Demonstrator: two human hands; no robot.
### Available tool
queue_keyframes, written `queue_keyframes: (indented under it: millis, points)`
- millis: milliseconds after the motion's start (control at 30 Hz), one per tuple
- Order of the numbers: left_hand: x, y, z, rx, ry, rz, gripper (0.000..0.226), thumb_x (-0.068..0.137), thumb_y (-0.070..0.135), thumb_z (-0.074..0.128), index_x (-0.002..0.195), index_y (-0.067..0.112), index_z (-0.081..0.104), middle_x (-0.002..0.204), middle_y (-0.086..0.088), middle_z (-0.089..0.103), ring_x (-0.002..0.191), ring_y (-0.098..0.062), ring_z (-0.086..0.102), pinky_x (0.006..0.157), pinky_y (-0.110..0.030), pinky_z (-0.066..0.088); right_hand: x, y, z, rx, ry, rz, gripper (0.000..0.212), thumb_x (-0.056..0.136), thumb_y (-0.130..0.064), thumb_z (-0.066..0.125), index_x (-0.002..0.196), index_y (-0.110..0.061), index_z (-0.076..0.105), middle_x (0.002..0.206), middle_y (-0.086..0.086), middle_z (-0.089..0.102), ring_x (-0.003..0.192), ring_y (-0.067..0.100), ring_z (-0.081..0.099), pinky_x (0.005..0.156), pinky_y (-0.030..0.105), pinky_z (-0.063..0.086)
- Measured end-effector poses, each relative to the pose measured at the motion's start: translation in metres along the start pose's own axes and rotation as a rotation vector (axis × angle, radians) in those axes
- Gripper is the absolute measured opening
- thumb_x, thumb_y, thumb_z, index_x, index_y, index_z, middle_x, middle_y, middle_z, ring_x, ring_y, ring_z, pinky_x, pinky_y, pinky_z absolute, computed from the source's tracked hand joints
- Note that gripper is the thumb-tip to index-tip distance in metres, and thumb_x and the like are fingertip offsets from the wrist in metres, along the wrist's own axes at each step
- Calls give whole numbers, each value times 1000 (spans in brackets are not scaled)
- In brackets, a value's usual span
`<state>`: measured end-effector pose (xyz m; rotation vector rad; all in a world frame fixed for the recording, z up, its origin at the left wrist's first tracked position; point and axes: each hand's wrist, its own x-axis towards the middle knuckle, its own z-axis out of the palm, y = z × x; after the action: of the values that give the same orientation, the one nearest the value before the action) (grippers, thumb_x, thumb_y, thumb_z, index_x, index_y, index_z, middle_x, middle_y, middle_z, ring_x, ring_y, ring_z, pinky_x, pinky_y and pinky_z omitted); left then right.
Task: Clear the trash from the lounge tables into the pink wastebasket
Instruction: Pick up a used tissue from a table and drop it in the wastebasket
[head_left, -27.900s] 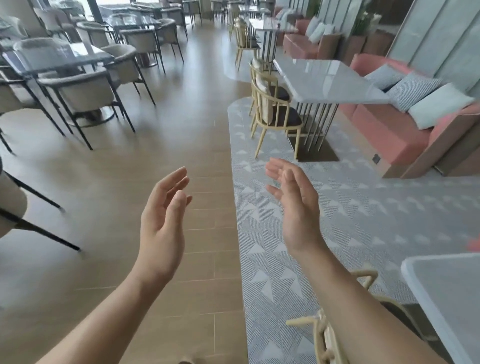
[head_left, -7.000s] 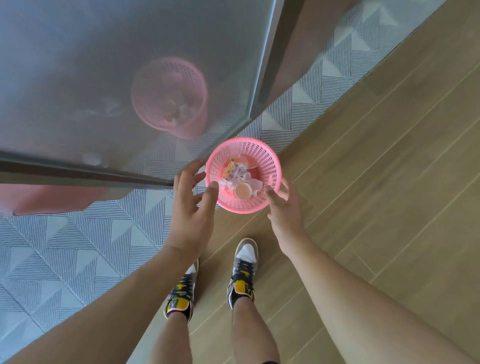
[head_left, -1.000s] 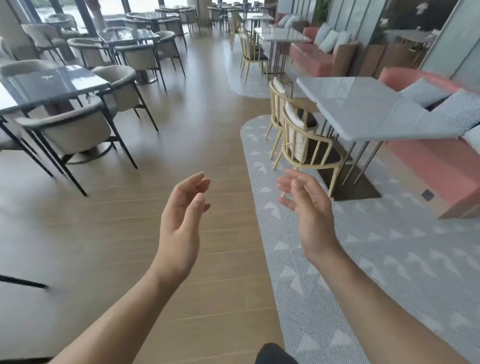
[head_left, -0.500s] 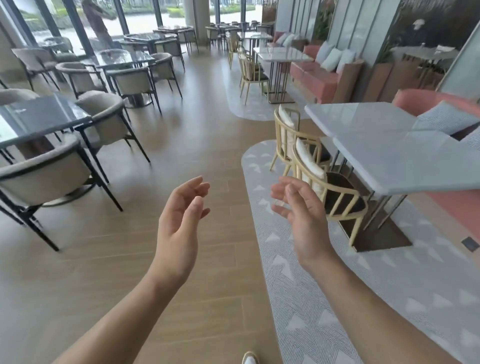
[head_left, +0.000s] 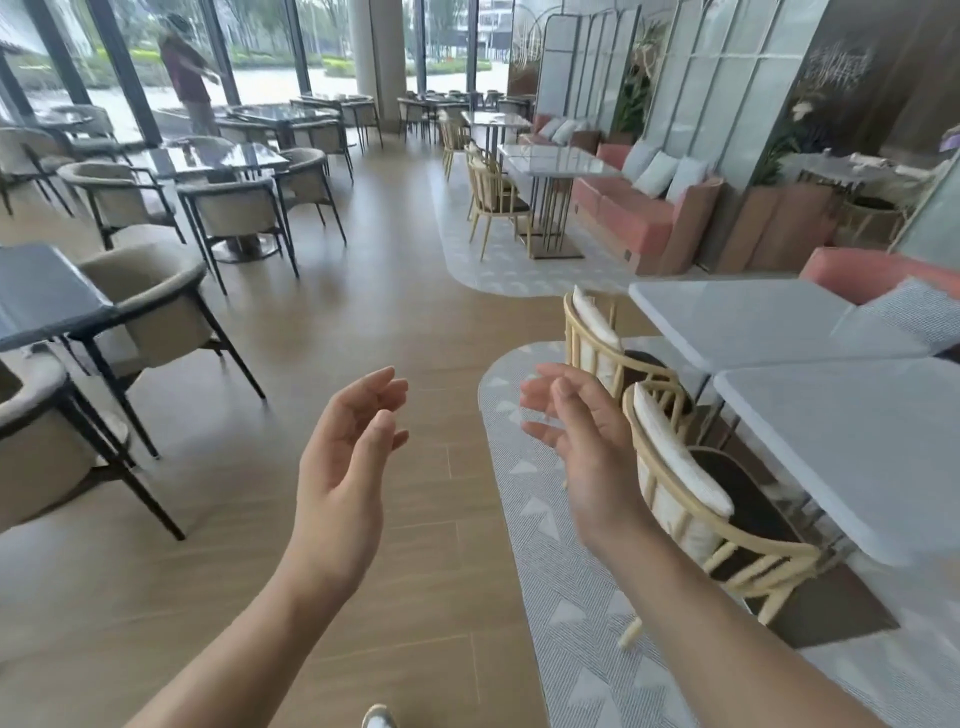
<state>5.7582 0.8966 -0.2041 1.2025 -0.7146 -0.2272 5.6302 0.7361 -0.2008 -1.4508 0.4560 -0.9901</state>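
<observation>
At lower centre, left hand (head_left: 343, 467) and right hand (head_left: 589, 452) hover spread and empty; the unseen wastebasket likely handles light, gripped at its rim.

Holding the left hand (head_left: 340, 467) and right hand (head_left: 587, 452) raised and empty, palms turned toward each other, fingers loosely spread, rather than reaching down to the pink wastebasket as seven seconds ago. Tilting the view upward over the last second, bringing in the tall windows (head_left: 260, 52) and a person (head_left: 189, 78) standing by them at far left. Advancing along the wooden floor (head_left: 363, 312), with the nearest white counter (head_left: 857, 441) and its wicker chair (head_left: 691, 483) looming larger on the right. Showing a shoe tip (head_left: 378, 717) at the bottom edge, further left than half a second back.
</observation>
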Motion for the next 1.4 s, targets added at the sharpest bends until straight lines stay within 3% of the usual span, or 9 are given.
queue_keyframes:
  millis: [100, 267, 400, 700, 900, 1267, 1400]
  points:
    - [87, -31, -17, 1, -38, -10, 43, 90, 47, 57, 129, 31, 66, 129, 2, 72, 130, -19, 63, 101, -43, 55, 76, 27, 39, -2, 21, 2, 31, 90, -59, 60, 110, -40, 75, 109, -3, 76, 111, 16, 72, 93, 37, 57]
    - [234, -71, -41, 16, -77, -8, 43, 91, 47, 56, 130, 32, 66, 129, 2, 72, 130, -18, 63, 102, -44, 54, 198, 62, 96, -13, 75, -2, 43, 90, -60, 60, 118, -29, 73, 109, -5, 77, 113, 14, 72, 93, 35, 57]
    - [328, -105, -41, -4, -116, -15, 43, 91, 47, 57, 130, 33, 66, 131, -1, 72, 132, -19, 63, 102, -45, 54, 280, 91, 119, -40, 95, -6, 38, 91, -61, 59, 115, -36, 74, 112, -6, 77, 115, 13, 71, 95, 35, 57]
    - [545, -230, 8, -29, -154, -36, 37, 91, 45, 57, 126, 38, 69, 129, 0, 73, 129, -18, 64, 102, -45, 54, 505, 190, 128, -35, 160, 2, 35, 91, -61, 59, 113, -39, 74, 114, -6, 77, 116, 12, 71, 94, 34, 57]
    - [715, -297, 57, -26, -145, -15, 35, 91, 45, 57, 124, 41, 70, 129, -1, 72, 129, -19, 64, 102, -44, 55, 694, 235, 124, -31, 157, -7, 44, 89, -59, 60, 118, -29, 73, 111, -5, 77, 113, 12, 71, 97, 38, 58]
    - [980, -420, 105, -64, -145, -28, 35, 92, 45, 57, 123, 40, 70, 126, -1, 74, 128, -19, 66, 100, -44, 55, 978, 319, 149, -54, 159, -18, 33, 89, -58, 60, 109, -37, 76, 110, -4, 77, 113, 15, 71, 99, 39, 55]
    - [1089, -479, 104, -77, -143, -13, 35, 92, 45, 56, 123, 38, 71, 122, -1, 75, 126, -19, 67, 99, -43, 55, 1089, 372, 176, -58, 176, -26, 42, 88, -59, 61, 114, -29, 73, 107, -6, 77, 110, 14, 71, 100, 42, 56]
